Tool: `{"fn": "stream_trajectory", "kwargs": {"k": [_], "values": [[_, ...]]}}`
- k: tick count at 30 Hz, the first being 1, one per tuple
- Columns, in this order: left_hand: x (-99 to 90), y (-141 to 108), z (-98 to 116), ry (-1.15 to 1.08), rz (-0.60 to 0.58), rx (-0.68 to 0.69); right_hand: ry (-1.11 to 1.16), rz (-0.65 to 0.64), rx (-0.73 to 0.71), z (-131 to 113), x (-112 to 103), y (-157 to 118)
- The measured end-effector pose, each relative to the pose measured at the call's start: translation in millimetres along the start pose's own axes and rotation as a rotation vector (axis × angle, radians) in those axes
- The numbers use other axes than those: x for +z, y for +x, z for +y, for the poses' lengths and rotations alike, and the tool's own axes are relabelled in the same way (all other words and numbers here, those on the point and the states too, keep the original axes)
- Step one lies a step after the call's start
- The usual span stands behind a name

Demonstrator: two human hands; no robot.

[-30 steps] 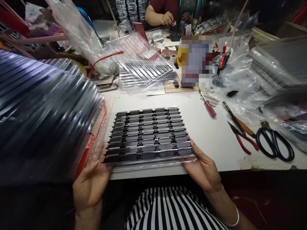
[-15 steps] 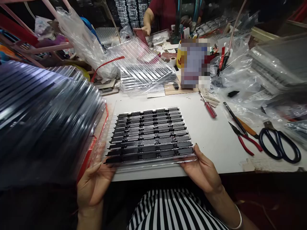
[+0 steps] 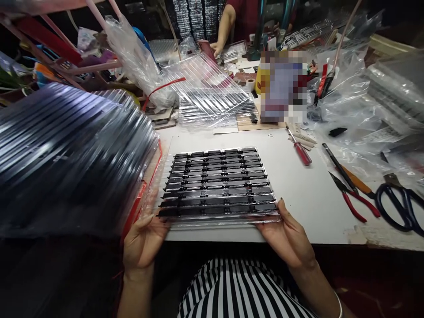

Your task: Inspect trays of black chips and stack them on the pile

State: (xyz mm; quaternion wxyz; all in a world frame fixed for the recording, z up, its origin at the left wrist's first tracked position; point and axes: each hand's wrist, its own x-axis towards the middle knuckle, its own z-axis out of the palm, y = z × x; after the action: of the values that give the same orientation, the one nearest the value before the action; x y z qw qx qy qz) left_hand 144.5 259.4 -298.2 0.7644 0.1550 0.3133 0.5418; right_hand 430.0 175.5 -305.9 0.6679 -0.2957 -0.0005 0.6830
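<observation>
A clear plastic tray [image 3: 232, 219] lies before me, filled with several rows of black connector strips [image 3: 221, 181]. My left hand [image 3: 144, 240] grips its near left corner, thumb above and fingers underneath. At the near right corner my right hand [image 3: 289, 236] holds it the same way, the thumb pressed along the side. Some fingers of both hands are hidden under the tray. Close to my left hand stands a tall stack of ribbed clear trays [image 3: 69, 163], with a red strap [image 3: 137, 203] at its edge.
Right on the white table [image 3: 304, 198] lie a screwdriver [image 3: 300, 150], red-handled pliers [image 3: 356, 203], a tweezer-like dark tool [image 3: 336, 163] and scissors [image 3: 397, 205]. More clear trays [image 3: 212, 92] and plastic bags [image 3: 357, 106] lie behind. Across the table is another person's arm [image 3: 227, 26].
The whole view has shifted, so most things appear further right. Both hands keep hold of the tray. The other person's arm across the table has moved slightly.
</observation>
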Motion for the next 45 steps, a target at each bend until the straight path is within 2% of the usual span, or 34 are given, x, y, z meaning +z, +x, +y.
{"fn": "stream_trajectory", "kwargs": {"k": [8,13,17,22,31,38,45], "values": [[2.9,-2,-3,0.039,0.053,0.008,-0.033,0.051,-0.023,1,5,-3],[3.2,-5,-4,0.009,0.072,0.007,-0.151,0.085,0.001,-7,-3,-10],[1.9,-8,-3,0.011,0.049,0.015,-0.245,0.102,-0.025,-12,-10,-11],[0.3,-10,-1,0.08,0.001,-0.064,-0.328,0.11,-0.075,-10,-6,-2],[-1.2,-6,-4,0.062,-0.001,-0.034,-0.299,0.117,-0.089,-6,-6,0],[1.4,-7,-4,0.065,0.015,-0.024,-0.263,0.052,-0.093,-6,-4,1],[5.9,-4,-6,0.082,0.115,-0.02,-0.3,-0.018,-0.136,-5,-2,0]]}}
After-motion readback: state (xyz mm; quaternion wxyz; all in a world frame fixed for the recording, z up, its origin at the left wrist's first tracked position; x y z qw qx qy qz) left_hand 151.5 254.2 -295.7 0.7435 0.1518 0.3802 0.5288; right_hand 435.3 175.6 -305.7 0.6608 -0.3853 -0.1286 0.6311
